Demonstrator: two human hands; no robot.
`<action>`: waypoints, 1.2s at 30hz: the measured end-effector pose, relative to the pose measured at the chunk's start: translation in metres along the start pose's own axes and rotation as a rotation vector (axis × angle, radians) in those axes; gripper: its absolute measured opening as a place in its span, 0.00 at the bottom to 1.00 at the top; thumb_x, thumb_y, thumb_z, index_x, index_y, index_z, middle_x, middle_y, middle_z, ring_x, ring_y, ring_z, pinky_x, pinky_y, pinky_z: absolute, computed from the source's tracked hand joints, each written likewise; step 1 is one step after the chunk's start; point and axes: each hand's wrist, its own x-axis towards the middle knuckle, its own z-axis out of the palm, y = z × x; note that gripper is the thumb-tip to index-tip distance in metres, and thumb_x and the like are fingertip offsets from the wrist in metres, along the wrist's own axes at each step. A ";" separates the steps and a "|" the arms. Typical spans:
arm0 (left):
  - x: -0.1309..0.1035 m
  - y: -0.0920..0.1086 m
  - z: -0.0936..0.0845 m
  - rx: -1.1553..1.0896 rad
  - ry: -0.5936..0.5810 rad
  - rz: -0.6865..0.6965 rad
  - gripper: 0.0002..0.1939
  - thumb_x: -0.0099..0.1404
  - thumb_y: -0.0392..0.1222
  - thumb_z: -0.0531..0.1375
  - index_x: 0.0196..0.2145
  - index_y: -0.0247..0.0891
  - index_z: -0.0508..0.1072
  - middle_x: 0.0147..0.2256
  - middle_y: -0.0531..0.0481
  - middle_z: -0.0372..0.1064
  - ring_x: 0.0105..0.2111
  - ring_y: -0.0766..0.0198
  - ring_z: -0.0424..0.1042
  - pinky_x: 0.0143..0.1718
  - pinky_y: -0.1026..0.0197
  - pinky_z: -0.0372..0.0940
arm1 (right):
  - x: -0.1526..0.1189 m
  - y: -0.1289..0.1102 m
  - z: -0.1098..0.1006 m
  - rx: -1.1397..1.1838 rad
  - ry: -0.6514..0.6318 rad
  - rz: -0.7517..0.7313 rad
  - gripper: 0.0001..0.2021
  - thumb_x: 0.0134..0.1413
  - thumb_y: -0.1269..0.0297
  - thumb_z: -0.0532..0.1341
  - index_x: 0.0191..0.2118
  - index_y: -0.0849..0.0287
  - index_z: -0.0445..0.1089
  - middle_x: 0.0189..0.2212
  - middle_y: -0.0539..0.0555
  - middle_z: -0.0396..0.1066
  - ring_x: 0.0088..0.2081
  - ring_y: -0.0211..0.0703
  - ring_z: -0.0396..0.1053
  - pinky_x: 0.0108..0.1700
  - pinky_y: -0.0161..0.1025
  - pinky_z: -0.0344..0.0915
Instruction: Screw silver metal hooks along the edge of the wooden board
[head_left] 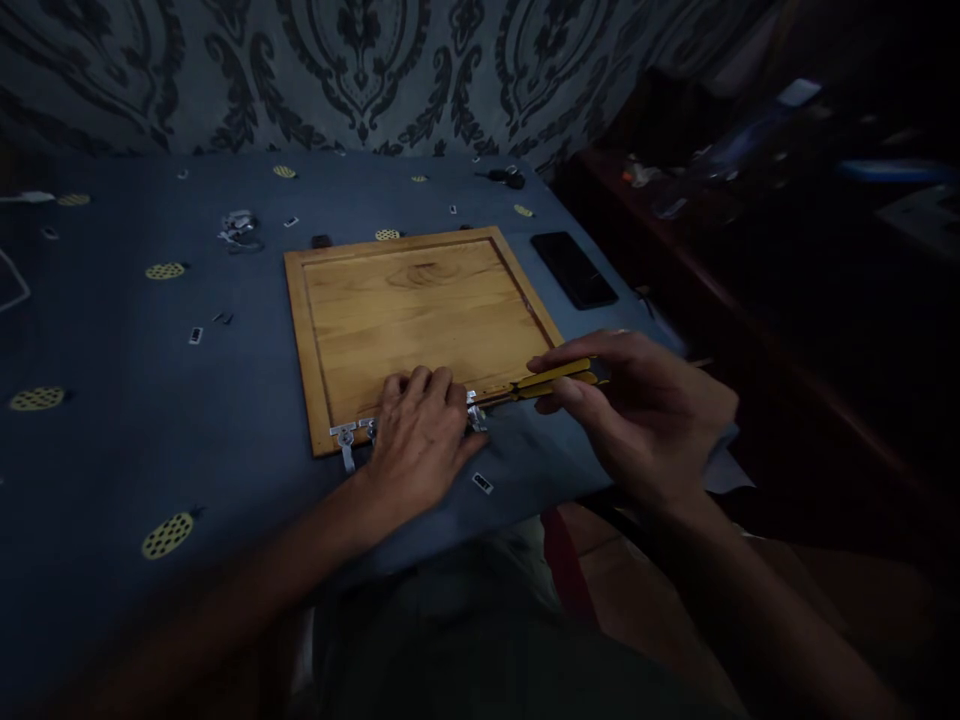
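Note:
A framed wooden panel (420, 320) lies on the cloth-covered table. My left hand (416, 440) bears down on its near edge, fingers bent on the wood and thumb out to the right. Metal clips (345, 437) sit along that edge at the left. Another small metal piece (476, 415) shows beside my left thumb, partly covered. Between the thumb and fingers of my right hand (649, 410) is a yellow-and-black-handled screwdriver (555, 378), its thin shaft pointing left along the near edge, close to that piece. Dim light hides whether the tip touches it.
A black phone (574, 270) lies right of the panel. Loose metal parts (238, 228) and small screws (223, 318) rest to the left. Keys (504, 178) lie at the back. A dark red ledge (720, 270) runs along the right, and a patterned curtain (360, 75) hangs behind.

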 end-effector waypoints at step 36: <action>0.000 0.001 -0.002 -0.021 -0.037 -0.019 0.17 0.73 0.51 0.61 0.50 0.34 0.72 0.50 0.41 0.70 0.53 0.48 0.67 0.53 0.46 0.59 | 0.006 0.007 0.000 0.051 -0.054 0.016 0.06 0.59 0.56 0.71 0.38 0.47 0.75 0.32 0.48 0.76 0.25 0.39 0.72 0.23 0.39 0.72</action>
